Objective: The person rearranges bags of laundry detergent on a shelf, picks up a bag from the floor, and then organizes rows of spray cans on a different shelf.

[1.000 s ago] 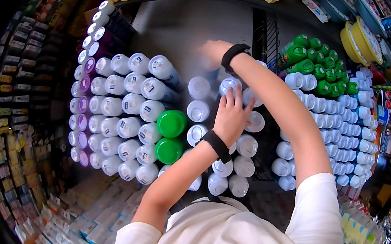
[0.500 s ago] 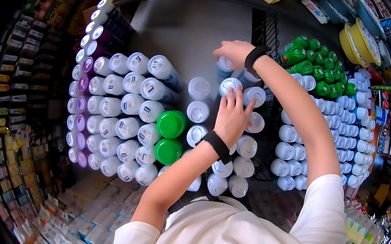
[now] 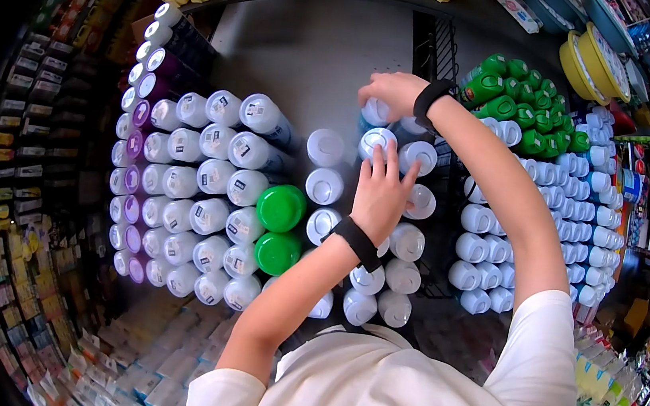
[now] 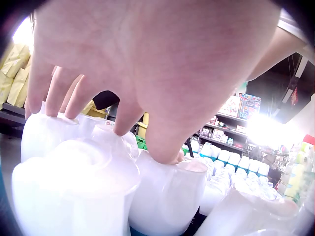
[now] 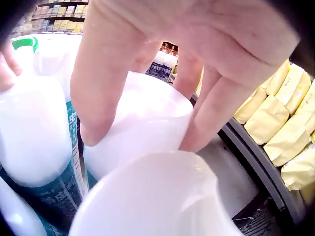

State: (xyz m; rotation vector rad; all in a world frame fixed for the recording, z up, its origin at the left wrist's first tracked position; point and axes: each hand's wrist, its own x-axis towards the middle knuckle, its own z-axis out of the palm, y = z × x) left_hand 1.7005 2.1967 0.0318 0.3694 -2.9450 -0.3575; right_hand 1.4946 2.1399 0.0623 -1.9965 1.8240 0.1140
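- Your right hand (image 3: 390, 92) grips the white cap of the rear bottle (image 5: 140, 120), thumb on one side and fingers on the other. That bottle stands at the back of its column, directly behind the front bottle (image 3: 378, 141).
- Your left hand (image 3: 380, 193) lies flat, fingers straight, fingertips pressing on the front bottle's cap and its neighbours.
- Risk: the hold is on the cap only. If the cap is loose or slippery, the rear bottle could drop and topple the packed row.
- Risk: bottles here stand touching. A sideways push on the rear bottle would likely shove those beside the front bottle out of line.
- Risk: lifting your left hand early could let the front bottle tip.
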